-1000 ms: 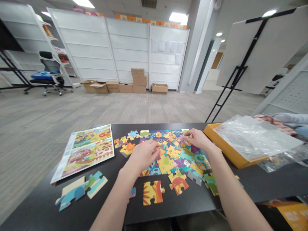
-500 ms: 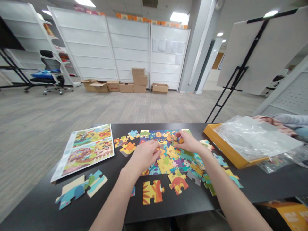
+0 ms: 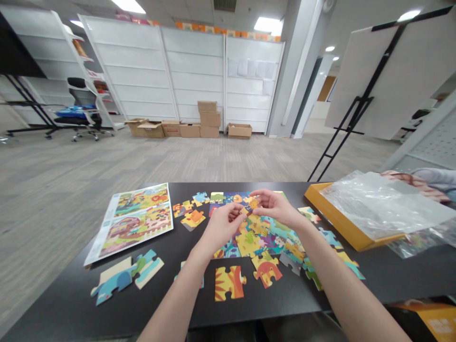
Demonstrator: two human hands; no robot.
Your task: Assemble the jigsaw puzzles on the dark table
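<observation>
Over the middle of a colourful puzzle picture (image 3: 223, 249), both hands are close together around a small yellow puzzle piece (image 3: 253, 203). My right hand (image 3: 276, 207) pinches that piece between thumb and fingers. The fingers of my left hand (image 3: 226, 221) are closed at its left side, on a yellowish piece (image 3: 244, 211) mostly hidden by the fingertips. Loose yellow pieces lie on the picture below the hands. Nearer the front edge are an orange-striped piece (image 3: 229, 283) and a piece with a red animal face (image 3: 267, 270).
A printed picture sheet (image 3: 135, 216) lies at the left, with joined blue pieces (image 3: 116, 284) in front of it. More pieces (image 3: 192, 218) sit left of the puzzle. An orange box lid (image 3: 337, 218) holding clear plastic (image 3: 370, 204) stands right.
My right hand has moved left and lifted the yellow piece toward my left hand. My left hand has risen slightly, its fingers now at the piece. The view has shifted a little.
</observation>
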